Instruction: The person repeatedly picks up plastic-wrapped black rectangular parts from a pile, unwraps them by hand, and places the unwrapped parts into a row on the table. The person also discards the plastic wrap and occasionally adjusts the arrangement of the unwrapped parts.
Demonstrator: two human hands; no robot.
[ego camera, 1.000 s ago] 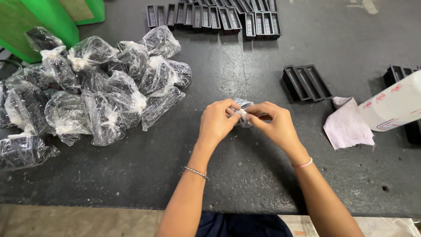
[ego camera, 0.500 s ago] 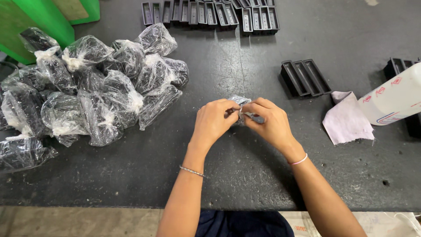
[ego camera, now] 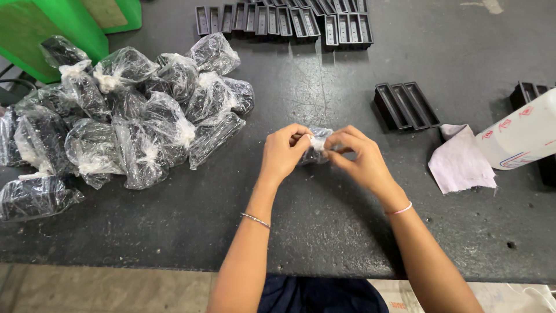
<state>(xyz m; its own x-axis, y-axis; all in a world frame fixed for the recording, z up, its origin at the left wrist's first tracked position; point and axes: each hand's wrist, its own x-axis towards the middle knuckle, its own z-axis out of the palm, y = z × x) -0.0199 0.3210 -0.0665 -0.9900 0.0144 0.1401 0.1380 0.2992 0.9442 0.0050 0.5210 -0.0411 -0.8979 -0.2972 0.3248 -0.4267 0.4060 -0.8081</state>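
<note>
On the worktop (ego camera: 324, 232), tied bags (ego camera: 133, 122) are heaped at left, trays (ego camera: 289, 20) line the far edge, three more trays (ego camera: 405, 104) lie right (beside a cloth (ego camera: 460, 165) and bottle (ego camera: 521, 136)).

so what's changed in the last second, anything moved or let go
Very little. Both hands, left hand and right hand, keep hold of the small clear plastic bag between them above the black table; the fingers have only shifted slightly at its knotted top, and nothing was let go. The pile of filled bags, the black trays, the cloth and the white bottle lie as before.
</note>
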